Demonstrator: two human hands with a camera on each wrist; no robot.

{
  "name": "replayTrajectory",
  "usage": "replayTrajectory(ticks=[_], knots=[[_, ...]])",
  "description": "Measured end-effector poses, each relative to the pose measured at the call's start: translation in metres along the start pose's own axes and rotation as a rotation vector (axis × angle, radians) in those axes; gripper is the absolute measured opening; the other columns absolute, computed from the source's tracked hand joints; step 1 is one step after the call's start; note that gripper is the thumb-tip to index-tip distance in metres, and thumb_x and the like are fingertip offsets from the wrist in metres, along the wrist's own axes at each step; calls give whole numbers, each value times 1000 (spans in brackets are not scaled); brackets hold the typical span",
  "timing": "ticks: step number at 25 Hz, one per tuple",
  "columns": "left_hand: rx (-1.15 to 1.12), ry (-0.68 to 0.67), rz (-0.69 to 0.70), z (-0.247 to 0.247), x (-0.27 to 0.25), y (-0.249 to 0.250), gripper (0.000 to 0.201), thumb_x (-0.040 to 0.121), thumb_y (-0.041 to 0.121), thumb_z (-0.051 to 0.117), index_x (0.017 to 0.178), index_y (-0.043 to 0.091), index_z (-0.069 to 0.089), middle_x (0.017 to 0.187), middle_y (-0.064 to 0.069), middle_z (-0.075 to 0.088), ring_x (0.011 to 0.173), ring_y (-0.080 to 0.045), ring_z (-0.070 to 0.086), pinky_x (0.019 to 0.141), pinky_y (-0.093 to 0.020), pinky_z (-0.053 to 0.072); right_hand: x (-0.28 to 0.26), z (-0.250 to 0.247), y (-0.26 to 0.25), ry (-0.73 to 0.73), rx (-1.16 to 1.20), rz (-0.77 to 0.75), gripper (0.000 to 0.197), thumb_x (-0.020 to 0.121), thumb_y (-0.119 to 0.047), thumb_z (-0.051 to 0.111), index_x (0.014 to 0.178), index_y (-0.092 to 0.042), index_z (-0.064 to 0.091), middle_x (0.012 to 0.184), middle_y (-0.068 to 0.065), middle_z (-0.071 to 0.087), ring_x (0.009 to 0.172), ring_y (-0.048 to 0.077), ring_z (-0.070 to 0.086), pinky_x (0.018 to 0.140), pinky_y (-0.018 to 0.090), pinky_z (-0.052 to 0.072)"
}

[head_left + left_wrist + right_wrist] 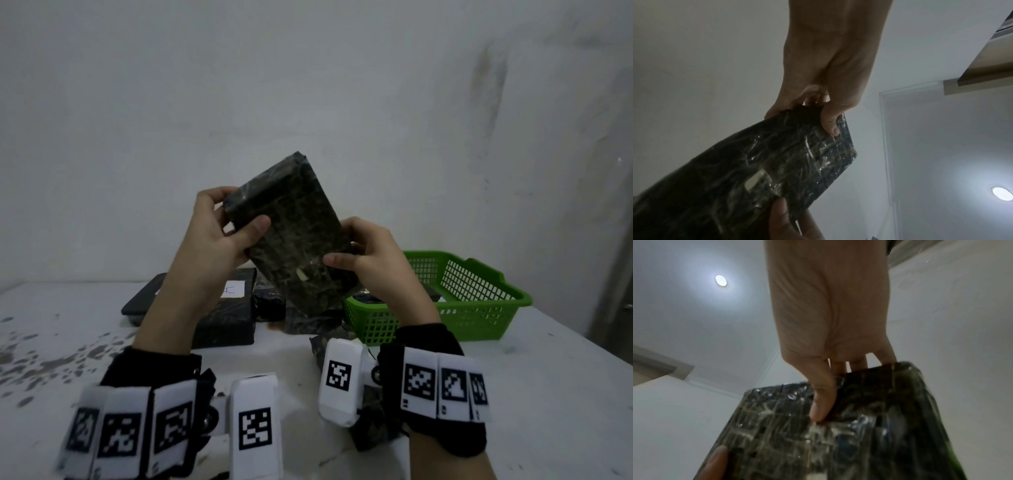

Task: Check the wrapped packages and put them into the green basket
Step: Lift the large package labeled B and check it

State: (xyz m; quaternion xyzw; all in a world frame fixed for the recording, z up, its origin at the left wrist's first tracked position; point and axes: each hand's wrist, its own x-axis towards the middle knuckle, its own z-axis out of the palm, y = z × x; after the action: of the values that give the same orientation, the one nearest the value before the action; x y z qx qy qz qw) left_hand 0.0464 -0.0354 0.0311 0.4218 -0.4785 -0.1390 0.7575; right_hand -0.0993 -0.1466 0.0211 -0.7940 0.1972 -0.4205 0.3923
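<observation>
A stained white table (68,342) stands against a bare wall, with the green basket (479,301) at the right and more dark packages (219,325) lying left of it. Both hands hold one wrapped package (291,236) up in the air, tilted: the left hand (212,240) grips its upper left corner, and the right hand (370,260) pinches its lower right edge. The wrap looks glossy (probably slick), so it may slip during turning. Dropped from here, it could miss the basket, which already holds something dark.
</observation>
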Motion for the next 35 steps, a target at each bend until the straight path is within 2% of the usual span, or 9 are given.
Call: replayTrajectory(ticks=[5,10,13,17,21,24,29,33,35], knots=[[222,-64,-51,2,1,-8,50,75,-4,65,111,18,38,103,0,57,88,-11,60,74,-26,51,1,5,-3,69,68,16,25,78,-2,68,79,-23,54,96,11,67,93,31,64,86,47,52],[410,-20,-103,-4,3,-17,32,80,-1,64,92,28,58,103,-6,67,93,-30,66,87,-49,52,-3,2,-7,10,192,77,20,81,-11,69,97,-17,58,99,5,67,88,21,66,82,35,55],[355,14,-117,-6,3,-14,26,83,0,61,90,25,58,98,-5,67,94,-32,65,85,-51,53,-6,-5,-4,-149,70,133,43,77,-20,73,115,-18,55,112,5,66,100,21,65,87,36,54],[341,-23,-165,-6,2,-12,16,86,6,59,94,19,55,98,-2,64,93,-26,64,86,-49,53,-8,-9,-3,-182,123,170,33,80,-11,69,111,-11,58,105,11,67,87,18,67,82,33,56],[296,-44,-247,-1,1,-12,69,77,26,66,134,14,29,114,-7,55,98,-20,61,92,-46,50,-8,-26,4,-61,27,164,13,87,-19,63,100,-19,60,99,9,65,89,23,65,84,42,54],[362,39,-177,4,2,-8,89,69,45,62,143,26,17,117,-5,49,102,-20,57,93,-42,47,-11,-59,8,8,-81,171,10,89,-17,61,89,-27,60,98,10,66,95,31,64,86,47,53],[631,-284,-146,49,30,-22,34,88,25,59,119,22,48,106,3,59,98,-16,57,79,-30,47,15,-128,-2,51,-253,169,15,87,-6,61,90,-20,60,90,9,64,92,30,62,85,43,51],[824,-463,-234,99,57,-58,55,88,26,60,136,11,37,114,-8,61,93,-19,56,67,-27,43,47,-173,17,-3,-542,273,21,83,-3,64,99,-16,57,97,13,60,91,30,58,84,41,52],[807,-589,-336,120,64,-78,63,89,25,59,142,14,26,117,-11,58,94,-23,58,72,-30,49,54,-185,35,-24,-674,299,23,81,0,65,96,-17,57,100,15,62,89,28,57,72,32,51]])
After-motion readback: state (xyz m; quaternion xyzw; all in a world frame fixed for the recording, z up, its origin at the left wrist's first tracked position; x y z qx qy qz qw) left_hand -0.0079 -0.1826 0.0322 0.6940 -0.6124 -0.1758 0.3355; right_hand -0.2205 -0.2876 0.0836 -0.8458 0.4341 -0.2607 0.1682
